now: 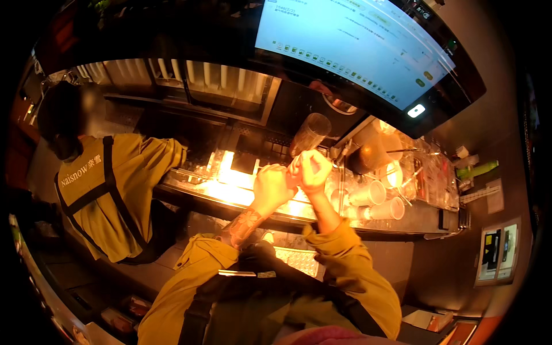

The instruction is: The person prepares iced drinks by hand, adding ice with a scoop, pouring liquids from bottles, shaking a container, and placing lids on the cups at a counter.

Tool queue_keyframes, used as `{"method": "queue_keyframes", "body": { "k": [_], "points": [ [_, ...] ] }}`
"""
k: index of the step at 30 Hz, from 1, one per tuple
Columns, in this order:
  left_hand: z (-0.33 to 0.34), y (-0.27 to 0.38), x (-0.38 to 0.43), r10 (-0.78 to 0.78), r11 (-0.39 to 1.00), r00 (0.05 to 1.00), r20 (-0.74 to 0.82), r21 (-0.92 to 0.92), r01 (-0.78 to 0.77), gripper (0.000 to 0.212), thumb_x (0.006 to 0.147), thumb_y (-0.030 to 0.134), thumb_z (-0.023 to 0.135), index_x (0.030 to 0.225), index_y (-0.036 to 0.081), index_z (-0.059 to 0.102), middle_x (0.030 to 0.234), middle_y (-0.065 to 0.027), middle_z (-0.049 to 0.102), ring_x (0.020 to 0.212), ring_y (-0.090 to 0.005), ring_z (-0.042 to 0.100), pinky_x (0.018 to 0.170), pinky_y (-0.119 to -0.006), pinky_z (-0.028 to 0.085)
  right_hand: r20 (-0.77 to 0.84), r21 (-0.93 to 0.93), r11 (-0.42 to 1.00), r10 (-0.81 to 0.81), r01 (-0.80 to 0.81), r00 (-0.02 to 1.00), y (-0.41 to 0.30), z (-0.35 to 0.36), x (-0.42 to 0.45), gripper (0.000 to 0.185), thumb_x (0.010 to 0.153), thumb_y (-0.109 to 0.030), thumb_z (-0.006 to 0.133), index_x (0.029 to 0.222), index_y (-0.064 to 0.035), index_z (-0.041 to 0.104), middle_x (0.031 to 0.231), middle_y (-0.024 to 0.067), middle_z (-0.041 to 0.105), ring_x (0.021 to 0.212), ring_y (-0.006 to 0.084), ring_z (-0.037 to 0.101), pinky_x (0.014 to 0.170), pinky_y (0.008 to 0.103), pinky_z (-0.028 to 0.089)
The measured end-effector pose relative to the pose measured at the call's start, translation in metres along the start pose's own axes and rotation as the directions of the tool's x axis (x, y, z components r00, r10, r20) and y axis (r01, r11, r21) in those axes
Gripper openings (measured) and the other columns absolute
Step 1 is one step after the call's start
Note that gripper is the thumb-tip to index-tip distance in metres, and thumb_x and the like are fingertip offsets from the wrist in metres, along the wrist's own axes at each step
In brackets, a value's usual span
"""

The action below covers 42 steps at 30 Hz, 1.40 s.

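My left hand [274,184] and my right hand [311,169] meet above the brightly lit counter [233,189]. Fingers on both are curled. The right thumb and forefinger bend into a ring shape, against the left hand's fingers. Whether something small is pinched between them cannot be told, because glare and the fingers hide it. Just beyond the hands a tall transparent cup [312,129] leans slightly, its base hidden behind my fingers. To the right of my right hand lie two stacks of pale cups, an upper cup stack [368,193] and a lower cup stack [389,208].
A large lit screen [353,47] bearing writing hangs over the counter's back. Left of me, a co-worker [112,194] in a yellow shirt reaches over the counter. Farther right stand a round container [371,151] and a cluster of transparent packaged items [435,181].
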<state>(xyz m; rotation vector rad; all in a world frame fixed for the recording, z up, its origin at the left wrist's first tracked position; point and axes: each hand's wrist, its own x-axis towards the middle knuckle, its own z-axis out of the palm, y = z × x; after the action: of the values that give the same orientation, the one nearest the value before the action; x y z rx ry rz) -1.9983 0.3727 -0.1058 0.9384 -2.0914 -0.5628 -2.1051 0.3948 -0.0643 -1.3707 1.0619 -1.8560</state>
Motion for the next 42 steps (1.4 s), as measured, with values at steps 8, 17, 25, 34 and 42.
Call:
{"method": "queue_keyframes", "body": {
  "k": [8,17,25,34,42],
  "points": [
    [0.007,0.002,0.01,0.059,0.998,0.998,0.012,0.018,-0.059,0.013,0.056,0.015,0.068,0.063,0.006,0.062,0.071,-0.0089,0.063,0.075,-0.0255,0.062,0.074,-0.036,0.049,-0.005,-0.04,0.983,-0.179,0.178,0.984,-0.002,-0.006,0.005,0.014,0.091,-0.002,0.051,0.079,-0.0009,0.056,0.064,0.0036,0.056,0.051,0.0079,0.049,0.046,0.0236,0.042],
    [0.001,0.005,0.011,-0.035,0.999,0.997,0.065,0.018,0.033,0.016,0.057,0.015,0.072,0.07,0.008,0.065,0.071,-0.0106,0.063,0.074,-0.0306,0.062,0.076,-0.037,0.051,-0.068,0.007,0.994,-0.112,0.113,0.991,0.007,-0.007,0.004,0.019,0.092,-0.014,0.056,0.079,-0.0013,0.055,0.06,0.0031,0.054,0.053,0.0106,0.054,0.051,0.0251,0.047],
    [0.017,-0.014,0.0,0.092,0.995,0.996,0.004,0.028,-0.092,0.018,0.054,0.016,0.072,0.066,0.006,0.064,0.071,-0.0086,0.064,0.078,-0.0251,0.063,0.079,-0.036,0.049,0.255,0.527,0.844,-0.266,0.098,0.929,-0.073,-0.037,0.024,0.012,0.094,-0.009,0.05,0.09,0.001,0.055,0.07,0.0058,0.054,0.053,0.0128,0.052,0.055,0.0306,0.049],
    [0.01,-0.01,-0.002,0.132,0.991,0.99,-0.058,-0.013,-0.133,0.018,0.056,0.012,0.07,0.072,0.005,0.064,0.068,-0.0112,0.062,0.068,-0.0296,0.06,0.07,-0.037,0.05,0.138,0.191,0.976,-0.131,0.103,0.982,-0.038,-0.031,0.017,0.017,0.091,-0.011,0.055,0.078,-0.0011,0.053,0.062,0.0055,0.056,0.05,0.0123,0.053,0.052,0.0256,0.046],
    [0.0,-0.006,-0.001,-0.009,0.997,0.999,0.048,0.075,0.005,0.011,0.059,0.012,0.07,0.066,0.007,0.062,0.071,-0.0104,0.064,0.077,-0.0311,0.063,0.08,-0.039,0.051,0.299,0.35,0.926,-0.252,0.14,0.92,-0.076,-0.038,0.049,0.025,0.094,-0.019,0.051,0.079,-0.0002,0.053,0.06,0.0065,0.055,0.049,0.0148,0.052,0.046,0.0249,0.042]
  ]
}}
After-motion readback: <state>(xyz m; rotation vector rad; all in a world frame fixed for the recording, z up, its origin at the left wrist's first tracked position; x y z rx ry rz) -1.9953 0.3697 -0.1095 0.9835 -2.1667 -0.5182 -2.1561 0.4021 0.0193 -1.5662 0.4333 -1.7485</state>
